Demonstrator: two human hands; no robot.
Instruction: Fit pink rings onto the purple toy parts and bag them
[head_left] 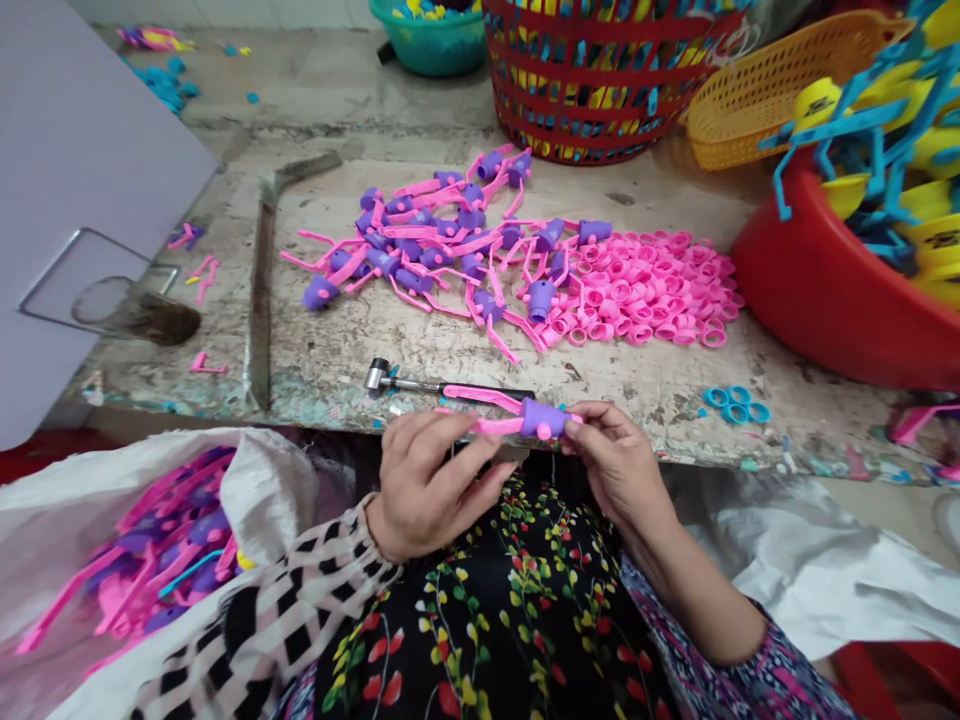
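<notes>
A purple plastic cup-shaped piece with two long pink arms lies level above the table's front edge. My right hand pinches its right end, where a bit of pink shows at the fingertips. Over the lower pink arm reach the fingers of my left hand; its thumb stands apart, and the fingers hide part of that arm. Just behind is a hammer with a metal head and black handle, lying on the table. Farther back are a pile of similar purple-and-pink pieces and a heap of pink rings.
Several blue rings lie at right, below a red tub of yellow and blue parts. A red basket and orange basket stand behind. A bent metal bar lies left. An open white sack holds pink-and-purple pieces.
</notes>
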